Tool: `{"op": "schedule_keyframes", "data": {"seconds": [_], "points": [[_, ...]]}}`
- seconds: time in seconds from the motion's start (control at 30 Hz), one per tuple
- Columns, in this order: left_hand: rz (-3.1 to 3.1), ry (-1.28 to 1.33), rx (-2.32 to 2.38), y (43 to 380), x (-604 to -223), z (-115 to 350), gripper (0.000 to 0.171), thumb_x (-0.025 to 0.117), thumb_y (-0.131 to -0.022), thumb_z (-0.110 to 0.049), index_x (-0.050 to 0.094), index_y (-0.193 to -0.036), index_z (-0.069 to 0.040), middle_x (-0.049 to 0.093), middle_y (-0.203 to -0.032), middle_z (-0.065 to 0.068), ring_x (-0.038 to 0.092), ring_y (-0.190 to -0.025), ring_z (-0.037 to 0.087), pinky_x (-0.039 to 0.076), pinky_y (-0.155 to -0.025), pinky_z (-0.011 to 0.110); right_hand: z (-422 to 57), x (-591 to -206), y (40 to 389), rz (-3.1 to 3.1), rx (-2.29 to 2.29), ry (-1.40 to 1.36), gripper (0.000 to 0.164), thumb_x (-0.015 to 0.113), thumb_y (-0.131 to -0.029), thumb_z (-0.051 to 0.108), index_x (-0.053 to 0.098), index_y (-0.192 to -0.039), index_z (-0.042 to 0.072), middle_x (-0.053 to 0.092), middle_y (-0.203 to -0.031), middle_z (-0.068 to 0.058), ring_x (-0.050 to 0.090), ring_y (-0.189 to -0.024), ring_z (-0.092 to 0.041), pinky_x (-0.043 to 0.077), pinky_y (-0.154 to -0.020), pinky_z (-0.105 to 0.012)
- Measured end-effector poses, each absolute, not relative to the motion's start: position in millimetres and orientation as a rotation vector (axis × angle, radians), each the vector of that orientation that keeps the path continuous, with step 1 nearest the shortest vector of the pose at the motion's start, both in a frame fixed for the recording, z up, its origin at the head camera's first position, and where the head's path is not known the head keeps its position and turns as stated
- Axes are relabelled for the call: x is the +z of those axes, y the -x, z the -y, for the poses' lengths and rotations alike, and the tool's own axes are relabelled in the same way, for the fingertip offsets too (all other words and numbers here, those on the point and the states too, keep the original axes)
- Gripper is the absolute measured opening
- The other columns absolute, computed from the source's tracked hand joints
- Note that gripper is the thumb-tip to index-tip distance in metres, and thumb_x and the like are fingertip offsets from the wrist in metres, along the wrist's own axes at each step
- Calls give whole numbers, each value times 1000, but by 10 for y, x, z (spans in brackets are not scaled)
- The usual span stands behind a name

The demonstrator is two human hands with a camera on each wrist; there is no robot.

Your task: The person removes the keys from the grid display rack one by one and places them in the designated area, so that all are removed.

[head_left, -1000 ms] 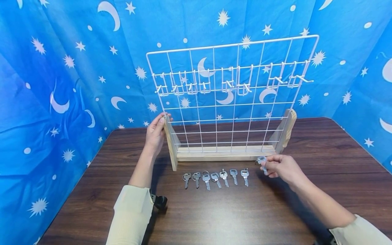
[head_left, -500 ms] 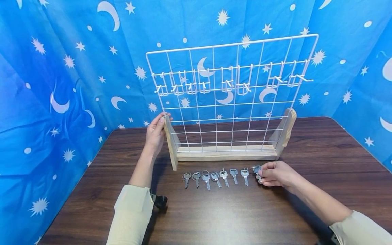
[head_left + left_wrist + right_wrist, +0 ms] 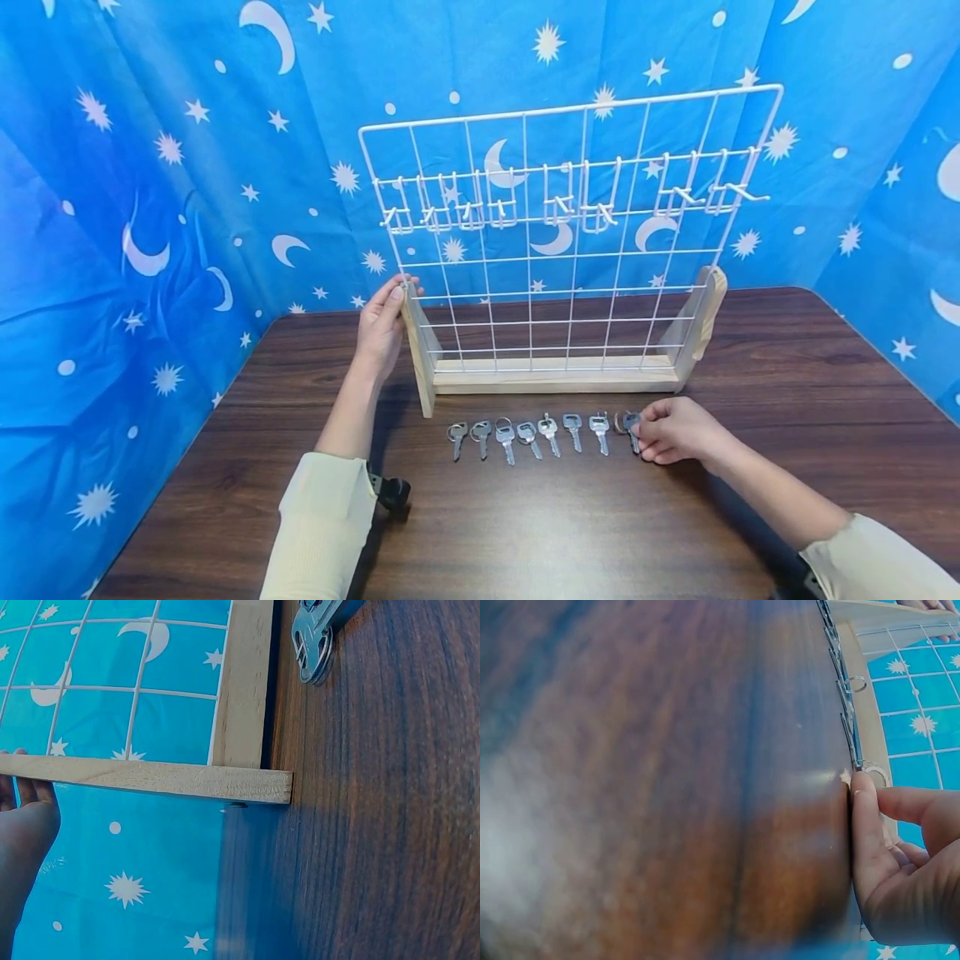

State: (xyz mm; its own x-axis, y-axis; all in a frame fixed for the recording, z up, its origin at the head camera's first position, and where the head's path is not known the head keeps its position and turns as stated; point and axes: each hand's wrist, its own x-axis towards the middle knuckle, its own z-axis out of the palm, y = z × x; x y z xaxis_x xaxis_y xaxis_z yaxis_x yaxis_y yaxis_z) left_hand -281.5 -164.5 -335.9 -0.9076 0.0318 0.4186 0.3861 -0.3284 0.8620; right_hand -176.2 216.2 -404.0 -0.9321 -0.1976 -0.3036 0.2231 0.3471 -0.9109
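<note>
My left hand (image 3: pixel 382 321) grips the top of the left wooden side (image 3: pixel 418 358) of a white wire grid rack (image 3: pixel 529 292); in the left wrist view the fingertips (image 3: pixel 37 791) curl behind that wood. At the right end of a row of silver keys (image 3: pixel 548 435), my right hand (image 3: pixel 678 431) pinches a key (image 3: pixel 631 425) with a ring, low at the tabletop. Thumb and forefinger meet at its edge in the right wrist view, where the hand (image 3: pixel 907 862) hides most of it. The other keys lie flat, blades toward me.
Several white hooks (image 3: pixel 558 204) hang along the upper part of the grid. A wooden bar (image 3: pixel 555 383) joins the rack's two sides on the dark wood table (image 3: pixel 510 533). A blue cloth (image 3: pixel 187 167) with moons and stars stands behind.
My right hand has carried the key down and left from near the rack's right foot to the end of the row, laying it flatter. My left hand stays put.
</note>
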Motion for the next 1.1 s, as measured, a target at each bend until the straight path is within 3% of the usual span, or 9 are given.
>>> {"op": "schedule_keyframes", "data": {"seconds": [0.23, 0.53, 0.77, 1.1], "points": [[1668, 542, -2334, 2816, -3356, 1642, 48, 47, -98, -18, 35, -132, 14, 59, -112, 1, 39, -123, 40, 38, -101, 33, -2132, -4022, 1733, -2402, -1452, -42, 8, 57, -85, 4, 54, -82, -4, 60, -60, -4, 59, -50, -12, 51, -47, -27], [1659, 528, -2343, 2831, -3363, 1635, 44, 45, -99, -15, 36, -131, 13, 60, -110, -1, 42, -122, 37, 40, -99, 31, -2136, -4021, 1743, -2440, -1409, -119, 13, 63, -84, 7, 53, -77, 1, 59, -56, -4, 59, -48, -13, 51, -45, -27], [1649, 527, -2347, 2828, -3366, 1637, 41, 46, -98, -15, 41, -129, 11, 55, -119, 13, 51, -114, 25, 39, -99, 32, -2127, -3998, 1733, -2452, -1400, -128, 14, 65, -82, 7, 53, -76, 1, 58, -55, -4, 58, -47, -13, 50, -44, -26], [1627, 535, -2370, 2816, -3363, 1639, 46, 48, -97, -17, 38, -131, 13, 59, -114, 6, 50, -115, 28, 38, -100, 32, -2138, -4005, 1745, -2462, -1378, -110, 16, 66, -83, 10, 54, -76, 2, 58, -56, -4, 58, -48, -13, 50, -45, -27]]}}
